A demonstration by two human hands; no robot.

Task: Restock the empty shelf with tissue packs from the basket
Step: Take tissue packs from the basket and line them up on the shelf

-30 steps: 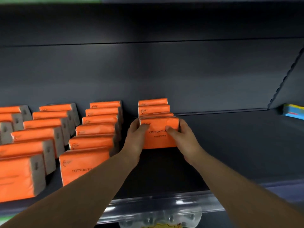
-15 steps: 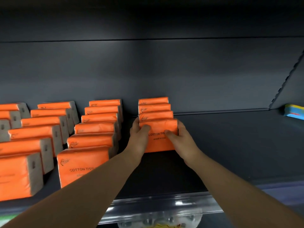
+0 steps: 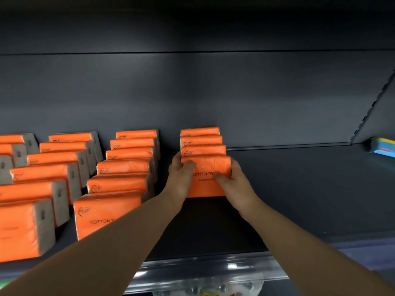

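Observation:
An orange tissue pack point(image 3: 205, 182) printed COTTON TISSUE stands upright on the dark shelf point(image 3: 299, 199), at the front of a short row of three like packs point(image 3: 202, 142) against the back wall. My left hand point(image 3: 181, 178) grips its left edge, thumb on the front face. My right hand point(image 3: 233, 180) grips its right edge, thumb across the print. Both forearms reach in from below. No basket shows in view.
Several rows of orange packs point(image 3: 126, 167) fill the shelf's left half. A blue and yellow package point(image 3: 382, 147) lies at the far right. The shelf's front rail point(image 3: 203, 272) runs along the bottom, with clear-wrapped goods under it.
The pack in both hands has moved back against the row of three behind it and stands a little straighter. Both hands keep their hold on it.

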